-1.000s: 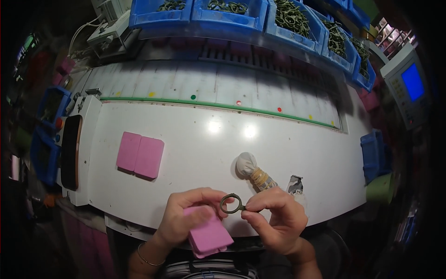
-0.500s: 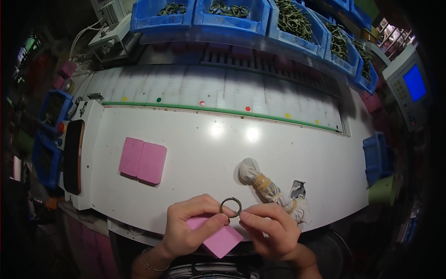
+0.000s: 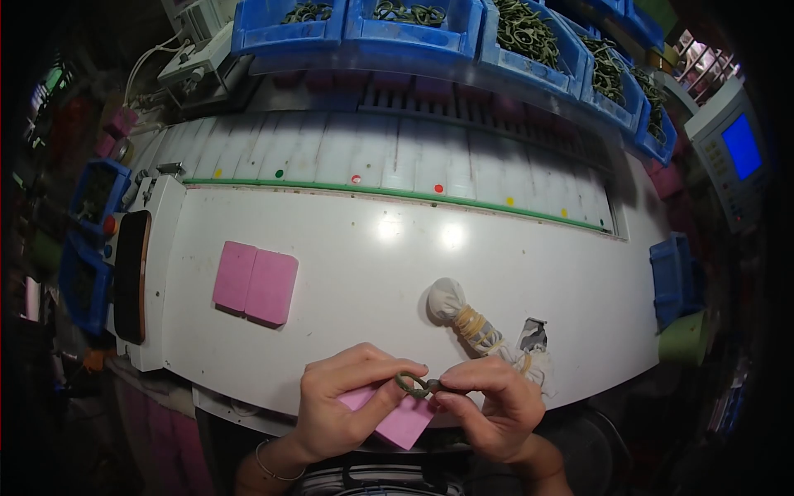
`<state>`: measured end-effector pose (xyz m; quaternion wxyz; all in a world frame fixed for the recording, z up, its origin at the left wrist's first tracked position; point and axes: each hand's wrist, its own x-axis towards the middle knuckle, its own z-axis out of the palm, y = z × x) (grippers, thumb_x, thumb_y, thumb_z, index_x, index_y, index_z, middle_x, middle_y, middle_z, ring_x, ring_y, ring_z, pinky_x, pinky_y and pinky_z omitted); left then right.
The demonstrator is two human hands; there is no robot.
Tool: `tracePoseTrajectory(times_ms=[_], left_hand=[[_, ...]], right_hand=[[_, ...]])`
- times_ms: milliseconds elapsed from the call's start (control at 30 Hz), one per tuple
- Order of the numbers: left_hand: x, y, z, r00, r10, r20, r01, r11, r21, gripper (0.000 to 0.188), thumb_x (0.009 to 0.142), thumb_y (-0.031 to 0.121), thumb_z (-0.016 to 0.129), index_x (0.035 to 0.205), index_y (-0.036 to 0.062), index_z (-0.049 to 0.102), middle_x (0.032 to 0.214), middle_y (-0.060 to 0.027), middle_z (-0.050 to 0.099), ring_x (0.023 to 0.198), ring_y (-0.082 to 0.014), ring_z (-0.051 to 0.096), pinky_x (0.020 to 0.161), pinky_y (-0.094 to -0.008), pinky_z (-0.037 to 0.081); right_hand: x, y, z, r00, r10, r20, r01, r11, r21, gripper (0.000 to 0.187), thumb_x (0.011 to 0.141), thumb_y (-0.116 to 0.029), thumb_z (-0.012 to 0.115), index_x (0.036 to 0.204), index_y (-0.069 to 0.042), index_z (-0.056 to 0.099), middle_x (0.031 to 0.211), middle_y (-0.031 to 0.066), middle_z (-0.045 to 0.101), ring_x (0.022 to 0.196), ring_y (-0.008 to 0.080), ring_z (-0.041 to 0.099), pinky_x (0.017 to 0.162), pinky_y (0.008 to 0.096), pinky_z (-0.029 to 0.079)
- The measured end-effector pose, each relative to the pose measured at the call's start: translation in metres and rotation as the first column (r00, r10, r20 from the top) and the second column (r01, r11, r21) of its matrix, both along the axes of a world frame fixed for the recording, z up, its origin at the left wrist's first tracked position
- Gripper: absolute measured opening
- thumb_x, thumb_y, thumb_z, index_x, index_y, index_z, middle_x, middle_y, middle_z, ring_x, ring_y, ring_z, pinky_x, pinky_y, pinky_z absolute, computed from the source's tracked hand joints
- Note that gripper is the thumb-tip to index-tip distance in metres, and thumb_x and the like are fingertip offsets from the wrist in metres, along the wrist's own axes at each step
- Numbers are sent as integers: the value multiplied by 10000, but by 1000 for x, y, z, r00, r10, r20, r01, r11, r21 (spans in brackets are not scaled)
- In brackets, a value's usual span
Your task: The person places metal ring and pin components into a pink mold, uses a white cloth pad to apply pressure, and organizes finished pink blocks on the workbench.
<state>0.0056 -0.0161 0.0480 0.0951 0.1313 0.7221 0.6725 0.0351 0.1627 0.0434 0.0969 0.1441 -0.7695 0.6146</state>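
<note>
A dark green ring [image 3: 412,392] sits between my two hands near the front edge of the white table. My left hand [image 3: 339,405] pinches its left side between thumb and finger. That hand also keeps a pink block [image 3: 405,425] under the ring, tucked against the palm and partly hidden by the fingers. From the right, my right hand [image 3: 498,405] has thumb and fingers closed on the ring's other side, where a thicker dark part shows. Further left on the table lie two pink blocks [image 3: 256,283], side by side and touching.
A cloth-wrapped bundle [image 3: 475,324] bound with yellowish bands lies beyond my right hand. Blue bins [image 3: 411,41] of green rings line the back above a white slatted strip [image 3: 397,157] with coloured dots. A blue-screened device [image 3: 732,153] stands right; a dark pad [image 3: 131,277] is left.
The ring has tilted from facing me upright to a flatter, turned angle. My right hand has risen slightly and now grips further onto the ring; the pink block has shifted slightly.
</note>
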Motion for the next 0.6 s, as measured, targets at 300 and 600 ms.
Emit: tracePoseTrajectory(times_ms=[300, 600], left_hand=[[6, -5, -2, 998, 56, -11, -57, 997, -56, 100, 810, -2, 582, 870, -23, 658, 765, -85, 635, 704, -136, 605, 656, -240, 467], [-8, -11, -24, 988, 115, 105, -124, 989, 85, 83, 816, 24, 587, 779, -36, 629, 705, -51, 612, 661, -109, 561, 628, -228, 440]], right_hand=[[-35, 32, 45, 984, -140, 108, 137, 990, 37, 145, 781, 48, 630, 923, 28, 612, 751, 77, 624, 630, 98, 598, 583, 211, 477], [-229, 141, 126, 917, -333, -218, 367, 920, 138, 109, 816, 8, 518, 863, 14, 617, 706, 58, 622, 604, 90, 594, 524, 210, 472]])
